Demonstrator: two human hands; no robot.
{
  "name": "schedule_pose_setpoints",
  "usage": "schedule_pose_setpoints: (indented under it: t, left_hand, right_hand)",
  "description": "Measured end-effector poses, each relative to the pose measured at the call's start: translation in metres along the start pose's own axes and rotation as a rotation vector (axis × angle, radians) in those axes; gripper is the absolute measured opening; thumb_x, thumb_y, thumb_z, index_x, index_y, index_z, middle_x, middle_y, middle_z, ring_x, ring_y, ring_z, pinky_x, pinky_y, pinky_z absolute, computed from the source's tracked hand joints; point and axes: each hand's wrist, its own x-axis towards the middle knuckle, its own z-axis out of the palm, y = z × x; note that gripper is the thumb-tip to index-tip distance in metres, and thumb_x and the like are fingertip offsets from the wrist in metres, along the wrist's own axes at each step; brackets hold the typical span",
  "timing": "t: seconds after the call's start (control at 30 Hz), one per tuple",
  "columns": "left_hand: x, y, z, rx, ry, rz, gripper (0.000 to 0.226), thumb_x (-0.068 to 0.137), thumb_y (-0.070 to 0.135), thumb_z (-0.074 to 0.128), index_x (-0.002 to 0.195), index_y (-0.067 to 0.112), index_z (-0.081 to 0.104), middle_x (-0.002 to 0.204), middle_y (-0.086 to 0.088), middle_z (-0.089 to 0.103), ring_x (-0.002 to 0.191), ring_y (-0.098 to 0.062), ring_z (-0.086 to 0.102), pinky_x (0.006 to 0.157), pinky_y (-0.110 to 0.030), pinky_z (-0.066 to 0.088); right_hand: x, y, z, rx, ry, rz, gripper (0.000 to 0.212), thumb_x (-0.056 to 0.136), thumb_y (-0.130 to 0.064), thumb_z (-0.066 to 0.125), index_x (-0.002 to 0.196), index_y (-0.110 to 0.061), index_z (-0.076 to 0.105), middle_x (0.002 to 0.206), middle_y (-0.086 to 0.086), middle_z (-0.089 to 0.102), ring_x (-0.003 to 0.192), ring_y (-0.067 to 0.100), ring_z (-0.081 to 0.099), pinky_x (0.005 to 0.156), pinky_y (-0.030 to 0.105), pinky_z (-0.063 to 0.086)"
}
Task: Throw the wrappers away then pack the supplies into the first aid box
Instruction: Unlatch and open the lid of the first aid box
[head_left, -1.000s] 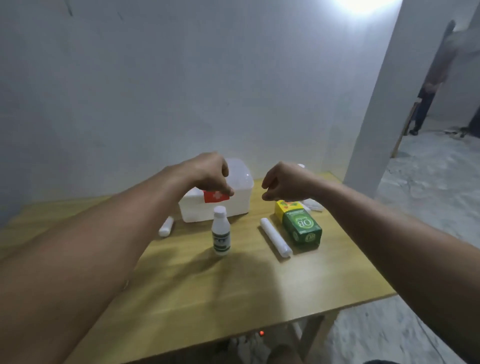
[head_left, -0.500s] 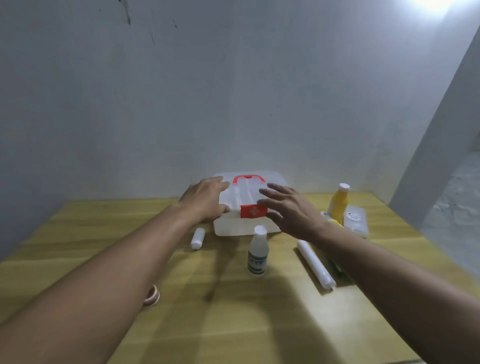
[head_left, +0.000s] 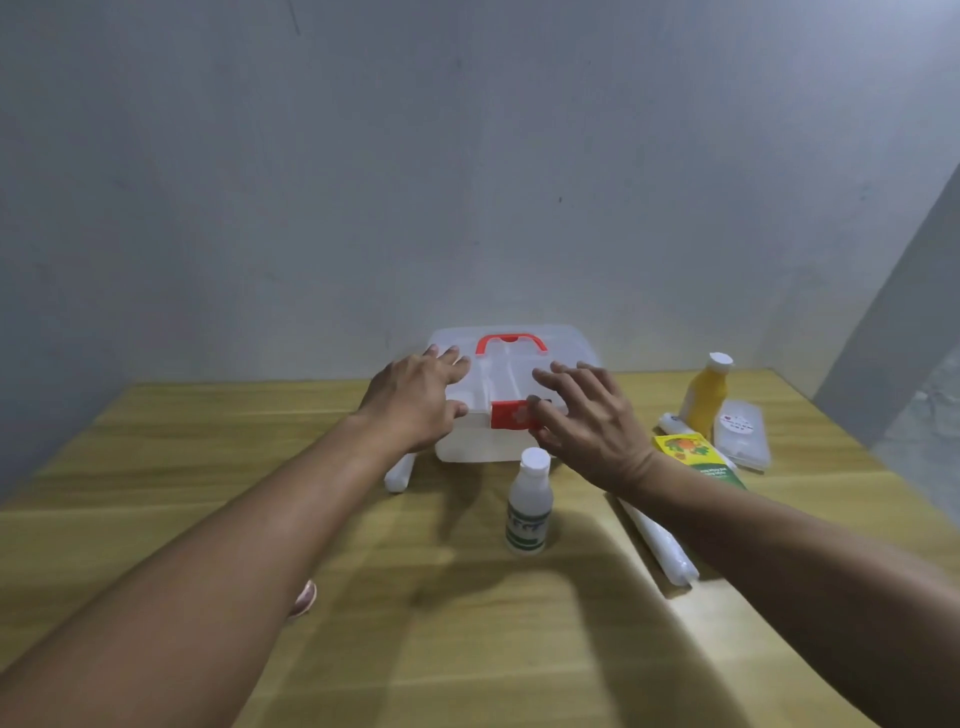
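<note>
Two open hands settle on a closed plastic first aid box (head_left: 511, 374) on the desk.

Left hand (head_left: 415, 402) and right hand (head_left: 587, 421), fingers spread; box looks light, rigid, slippery — grip by red latch (head_left: 511, 415).

White bottle (head_left: 528, 506) blocks the box (head_left: 566, 345) front.

The wooden table (head_left: 467, 649) bears a first aid box (head_left: 566, 353), white bottle (head_left: 528, 506), yellow bottle (head_left: 707, 397), green carton (head_left: 691, 454) and what look like white rolls (head_left: 662, 551).
</note>
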Motion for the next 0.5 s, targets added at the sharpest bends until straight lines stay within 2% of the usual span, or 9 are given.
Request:
schedule_pose_setpoints:
  t: [0.27,0.4,0.5]
  left_hand:
    - [-0.003,0.004,0.000,0.021,-0.005,-0.010,0.060,0.094,0.027,0.056,0.149,0.021,0.032,0.159,0.005,0.024,0.148,-0.019,0.020,0.117,-0.040,0.026]
    - [-0.006,0.005,0.000,-0.008,-0.002,-0.024,0.060,0.094,0.026,0.057,0.148,0.021,0.033,0.159,0.004,0.025,0.148,-0.019,0.020,0.117,-0.040,0.025]
    - [-0.005,0.006,0.001,-0.017,-0.004,-0.027,0.060,0.094,0.025,0.056,0.149,0.020,0.032,0.160,0.004,0.024,0.149,-0.020,0.018,0.117,-0.040,0.025]
  right_hand:
    - [0.001,0.007,0.002,-0.064,0.103,-0.160,0.013,0.083,-0.016,0.067,0.084,-0.004,0.069,0.102,0.025,0.071,0.091,0.040,0.069,0.073,0.047,0.056]
    - [0.004,0.003,-0.004,-0.120,0.064,-0.186,0.011,0.083,-0.014,0.066,0.085,-0.003,0.066,0.099,0.026,0.070,0.089,0.041,0.068,0.071,0.047,0.056]
    - [0.010,0.001,-0.003,-0.147,0.042,-0.154,0.014,0.081,-0.015,0.069,0.079,-0.003,0.063,0.091,0.023,0.070,0.078,0.039,0.068,0.062,0.044,0.056]
